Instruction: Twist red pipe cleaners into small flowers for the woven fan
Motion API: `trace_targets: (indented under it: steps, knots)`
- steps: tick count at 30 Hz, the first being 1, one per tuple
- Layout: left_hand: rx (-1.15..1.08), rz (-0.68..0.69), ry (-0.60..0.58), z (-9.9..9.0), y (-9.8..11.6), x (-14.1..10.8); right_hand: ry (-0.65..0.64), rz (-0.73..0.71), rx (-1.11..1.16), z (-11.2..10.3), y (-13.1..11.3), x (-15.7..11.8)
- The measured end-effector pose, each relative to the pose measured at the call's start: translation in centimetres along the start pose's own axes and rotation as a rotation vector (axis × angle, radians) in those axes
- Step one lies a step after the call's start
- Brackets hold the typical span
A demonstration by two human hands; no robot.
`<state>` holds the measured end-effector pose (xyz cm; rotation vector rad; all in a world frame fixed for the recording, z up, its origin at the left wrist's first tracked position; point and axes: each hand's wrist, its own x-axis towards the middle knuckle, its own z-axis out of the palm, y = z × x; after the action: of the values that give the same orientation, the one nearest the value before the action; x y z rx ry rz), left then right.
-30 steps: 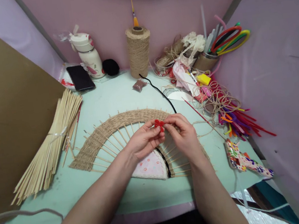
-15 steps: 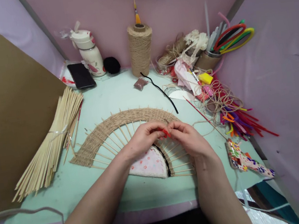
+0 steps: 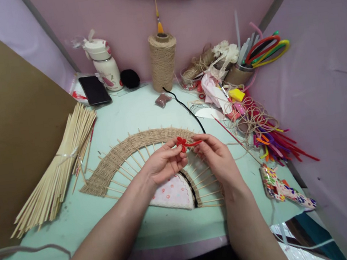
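Observation:
A small red pipe-cleaner flower [image 3: 182,143] with a straight red stem is held above a woven fan. My left hand [image 3: 166,162] pinches the flower between thumb and fingers, its other fingers loosely curled. The stem's far end is between the thumb and fingers of my right hand [image 3: 214,152]. Beneath both hands, the fan [image 3: 124,147] lies on the pale green table, with a tan woven band, bare sticks and a white, red-dotted fabric centre [image 3: 174,193] edged in black.
Bundled sticks [image 3: 53,168] lie at the left, near a phone [image 3: 94,90] and a bottle [image 3: 107,66]. A twine spool [image 3: 164,62] stands at the back. Coloured pipe cleaners [image 3: 275,141] and a floral-patterned glue gun [image 3: 276,182] are on the right.
My hands have moved apart slightly, and the red flower and its stem now show between them. My left hand has turned, showing more of its palm and fingers. The view has tilted slightly up.

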<state>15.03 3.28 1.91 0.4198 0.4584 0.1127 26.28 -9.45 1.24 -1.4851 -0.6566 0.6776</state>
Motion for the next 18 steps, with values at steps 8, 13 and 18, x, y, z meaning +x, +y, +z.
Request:
trace_targets:
  steps: [8,13,18]
  knots:
    - [0.044,-0.002,-0.003,0.0,-0.3,0.2,-0.049,-0.266,-0.149,0.6,-0.4,-0.2]
    - [0.248,0.137,0.112,0.3,-0.6,0.4,-0.022,-0.251,-0.148,0.4,-0.4,-0.1]
    - [0.37,0.211,0.184,0.3,-1.0,0.5,0.025,-0.209,-0.232,0.4,-0.1,0.0]
